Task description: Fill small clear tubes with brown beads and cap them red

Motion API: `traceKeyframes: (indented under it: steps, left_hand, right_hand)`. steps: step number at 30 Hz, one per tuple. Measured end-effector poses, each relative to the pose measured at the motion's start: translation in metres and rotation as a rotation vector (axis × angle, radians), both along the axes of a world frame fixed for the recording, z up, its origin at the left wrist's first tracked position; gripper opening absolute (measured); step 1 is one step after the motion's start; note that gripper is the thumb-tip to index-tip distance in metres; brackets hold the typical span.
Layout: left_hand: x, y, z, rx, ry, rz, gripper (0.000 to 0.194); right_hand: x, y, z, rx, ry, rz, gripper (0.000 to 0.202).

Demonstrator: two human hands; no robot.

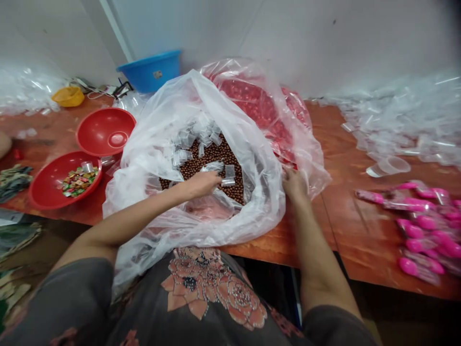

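Note:
My left hand (204,184) reaches into a large white plastic bag (144,158), fingers curled closed. Just beyond them is a crumpled-looking clear plastic piece (213,166); the grip itself is hidden. Small brown balls (223,154) fill the bag's middle, with little clear plastic cups (196,132) heaped on them at the far left and one clear cup (229,172) beside my fingers. My right hand (295,183) is at the bag's right edge, by the lower end of a clear bag holding shiny red pieces (248,103). Its fingertips are blurred and partly covered by plastic.
On the left are a red bowl (86,132), another red bowl (39,187) with small colourful wrapped pieces, and a yellow bowl (68,96). Behind stands a blue basin (153,72). Clear plastic cups (406,125) and pink-ended clear tubes (425,221) lie right.

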State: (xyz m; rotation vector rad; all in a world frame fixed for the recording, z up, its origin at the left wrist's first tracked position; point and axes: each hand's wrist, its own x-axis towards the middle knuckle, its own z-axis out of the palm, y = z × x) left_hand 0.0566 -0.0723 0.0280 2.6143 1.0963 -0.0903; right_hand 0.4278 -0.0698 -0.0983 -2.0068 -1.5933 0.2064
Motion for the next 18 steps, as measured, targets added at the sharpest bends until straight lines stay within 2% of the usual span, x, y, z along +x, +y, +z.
traceKeyframes:
  steps: [2,3,6,9,12,15,18]
  left_hand:
    - [0.036,0.007,-0.021,0.043,-0.013,0.015,0.025]
    - [0.047,0.009,-0.031,0.048,-0.025,0.034,0.027]
    - [0.052,0.012,-0.052,0.004,-0.072,0.108,0.034]
    - [0.037,0.014,-0.054,-0.056,-0.103,0.218,0.039]
    - [0.026,0.019,-0.052,-0.111,-0.11,0.343,0.033]
    - [0.032,0.025,-0.057,-0.116,-0.119,0.39,0.026]
    - [0.047,0.03,-0.068,-0.035,-0.148,0.454,0.028]
  right_hand:
    - [0.0,0.009,-0.009,-0.029,-0.013,0.017,0.028]
    - [0.001,0.01,-0.013,-0.039,-0.018,0.02,0.026]
    - [0.005,0.005,-0.022,-0.04,-0.023,-0.008,0.032]
    - [0.014,0.003,-0.024,0.021,-0.071,-0.077,0.048]
    - [0.021,0.016,-0.025,0.054,-0.178,-0.073,0.053]
    - [0.022,0.038,-0.026,-0.014,-0.215,0.012,0.049]
    - [0.018,0.056,-0.027,-0.04,-0.164,0.075,0.044]
